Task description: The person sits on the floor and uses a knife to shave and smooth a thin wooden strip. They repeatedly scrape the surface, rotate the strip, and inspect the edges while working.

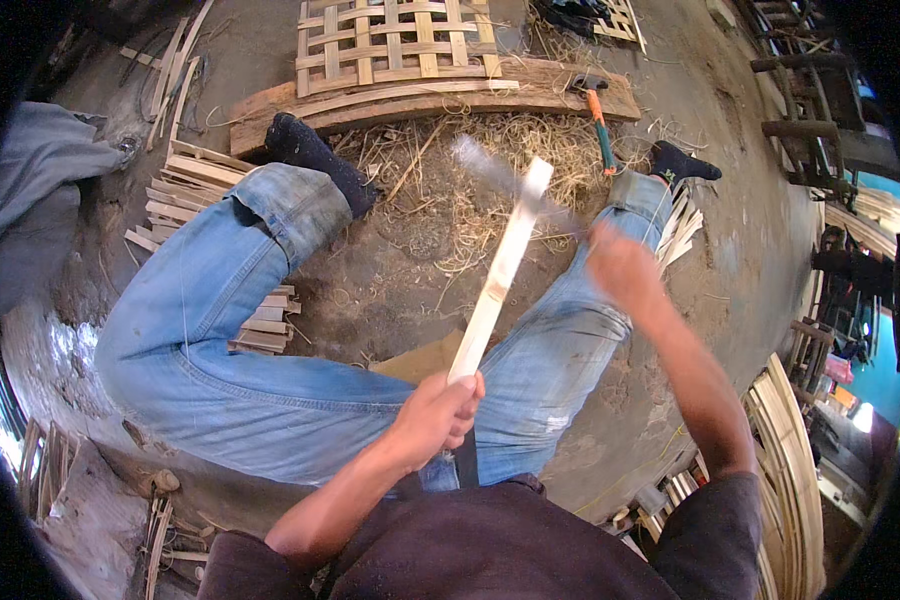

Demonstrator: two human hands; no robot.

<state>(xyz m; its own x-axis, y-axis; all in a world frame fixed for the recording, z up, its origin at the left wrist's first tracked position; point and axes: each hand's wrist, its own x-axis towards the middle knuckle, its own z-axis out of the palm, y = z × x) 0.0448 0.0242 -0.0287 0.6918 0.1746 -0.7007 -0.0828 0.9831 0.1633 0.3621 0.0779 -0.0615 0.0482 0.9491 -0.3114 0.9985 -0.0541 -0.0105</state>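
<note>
My left hand [437,410] is closed around the lower end of a pale flat bamboo strip [496,280], which slants up and away from my lap. My right hand [622,265] grips a knife, whose blade [490,168] is smeared by motion and crosses the strip near its far end. The knife's handle is mostly hidden in my fist. Beyond the strip, curly shavings [440,200] lie in a heap on the floor between my feet.
A woven lattice panel [395,45] rests against a thick wooden plank [390,108] ahead. On the plank's right leans a hammer [598,125] with an orange and green handle. Cut strips [180,195] lie by my left leg; long strips [785,470] stand at the right.
</note>
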